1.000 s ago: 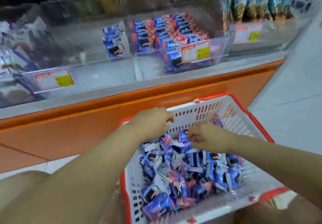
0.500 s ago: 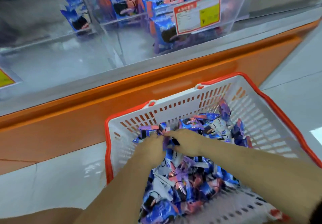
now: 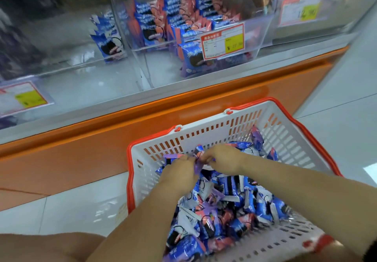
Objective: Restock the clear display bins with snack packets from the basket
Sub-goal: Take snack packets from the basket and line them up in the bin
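Glossy floor point(image 3: 67, 206) | slotted plastic basket point(image 3: 285, 139) | left hand point(image 3: 179, 173), right hand point(image 3: 222, 159): fingers pinching crinkly foil packets point(image 3: 196, 166)

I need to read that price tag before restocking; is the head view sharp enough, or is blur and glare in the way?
Head view: motion blur smears the price tag, digits illegible; glare washes the clear bin fronts; wide-angle bending at the edges; both hands soft in the basket.
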